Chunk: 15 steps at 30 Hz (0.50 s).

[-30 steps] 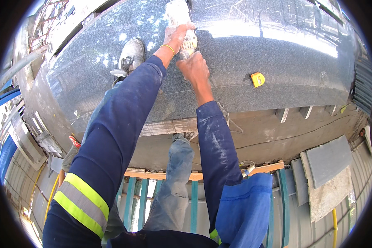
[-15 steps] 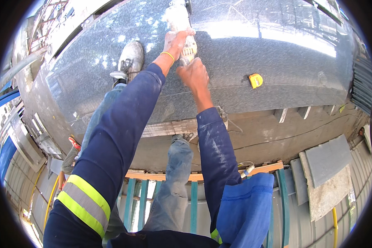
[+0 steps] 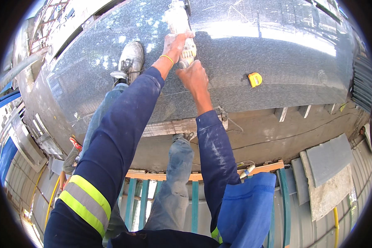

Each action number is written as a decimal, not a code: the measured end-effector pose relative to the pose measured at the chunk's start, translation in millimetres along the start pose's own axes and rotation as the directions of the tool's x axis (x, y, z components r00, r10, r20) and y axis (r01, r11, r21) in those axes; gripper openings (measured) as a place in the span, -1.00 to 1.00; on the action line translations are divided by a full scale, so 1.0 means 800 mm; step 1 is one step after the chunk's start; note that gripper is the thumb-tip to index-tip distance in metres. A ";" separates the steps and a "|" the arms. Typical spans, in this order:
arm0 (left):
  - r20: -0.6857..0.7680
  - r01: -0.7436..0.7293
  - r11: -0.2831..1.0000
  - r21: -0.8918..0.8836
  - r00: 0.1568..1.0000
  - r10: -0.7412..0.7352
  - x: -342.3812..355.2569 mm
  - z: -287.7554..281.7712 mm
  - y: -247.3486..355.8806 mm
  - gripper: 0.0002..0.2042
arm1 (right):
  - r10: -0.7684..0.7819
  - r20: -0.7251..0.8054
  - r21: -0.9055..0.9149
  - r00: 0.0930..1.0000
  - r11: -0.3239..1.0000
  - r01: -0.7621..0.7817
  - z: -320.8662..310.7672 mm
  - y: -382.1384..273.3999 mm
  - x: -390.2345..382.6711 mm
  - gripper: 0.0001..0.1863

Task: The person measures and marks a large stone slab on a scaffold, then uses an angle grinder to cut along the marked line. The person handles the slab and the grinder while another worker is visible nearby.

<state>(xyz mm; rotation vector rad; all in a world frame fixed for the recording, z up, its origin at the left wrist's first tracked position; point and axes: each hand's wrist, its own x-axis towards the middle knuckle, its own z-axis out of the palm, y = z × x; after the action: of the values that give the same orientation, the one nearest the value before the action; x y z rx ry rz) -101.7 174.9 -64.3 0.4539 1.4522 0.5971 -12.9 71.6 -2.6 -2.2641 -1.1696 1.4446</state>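
A dust-covered angle grinder (image 3: 188,50) points away from me over a large, dark polished stone slab (image 3: 231,68). My left hand (image 3: 176,44), with a yellow band at the wrist, is closed round its body. Just behind it, my right hand (image 3: 195,77) grips the rear end. The front of the grinder lies at the top edge of view, where glare and the rim hide most of the disc. A yellow tape measure (image 3: 255,79) rests on the slab to the right of my hands.
My left shoe (image 3: 131,60) stands on the slab; my other leg is down beside it. Grey slab offcuts (image 3: 330,159) lean at the lower right. A cable runs along the concrete floor (image 3: 260,136). Another person's leg (image 3: 71,159) shows at far left.
My hands and the grinder have come very slightly nearer to me. My grip, the shoe and the tape measure stay essentially as they were.
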 end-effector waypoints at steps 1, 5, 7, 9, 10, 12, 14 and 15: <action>0.003 -0.013 1.000 -0.004 1.000 0.013 -0.006 0.004 -0.002 -0.81 | 0.010 0.002 -0.004 1.000 1.000 -0.010 -0.001 0.003 -0.001 -0.55; -0.007 -0.025 1.000 -0.003 1.000 0.025 -0.018 0.013 0.004 -0.82 | 0.024 -0.009 -0.016 1.000 1.000 -0.024 -0.003 0.005 0.001 -0.57; 0.020 -0.045 0.999 -0.023 0.999 0.046 -0.011 0.007 0.006 -0.81 | 0.010 -0.016 -0.018 1.000 1.000 -0.011 0.001 0.003 0.008 -0.56; 0.016 -0.063 0.998 -0.012 0.998 0.063 -0.004 0.008 0.010 -0.80 | 0.016 -0.001 -0.018 1.000 1.000 -0.016 0.003 0.002 0.017 -0.56; 0.023 -0.036 0.999 -0.012 0.999 0.036 -0.004 0.010 0.011 -0.80 | 0.027 0.017 -0.017 0.999 1.000 -0.027 0.003 0.003 0.022 -0.56; 0.035 0.014 1.000 -0.009 0.999 -0.014 0.000 0.010 0.017 -0.81 | 0.041 0.042 -0.005 0.998 0.999 -0.041 0.002 0.002 0.026 -0.56; 0.003 0.004 1.000 -0.003 1.000 -0.004 0.008 0.006 0.014 -0.82 | 0.046 0.055 0.014 0.997 0.999 -0.047 0.001 -0.002 0.026 -0.55; -0.010 -0.001 1.000 -0.001 1.000 0.001 0.010 0.007 0.013 -0.82 | 0.045 0.054 0.009 0.998 0.999 -0.045 0.000 -0.003 0.024 -0.54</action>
<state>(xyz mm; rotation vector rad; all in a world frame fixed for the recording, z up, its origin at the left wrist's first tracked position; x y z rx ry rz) -97.2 188.2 -64.1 0.4522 1.4608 0.6016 -10.0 87.3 -14.1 -2.2719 -1.1308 1.5334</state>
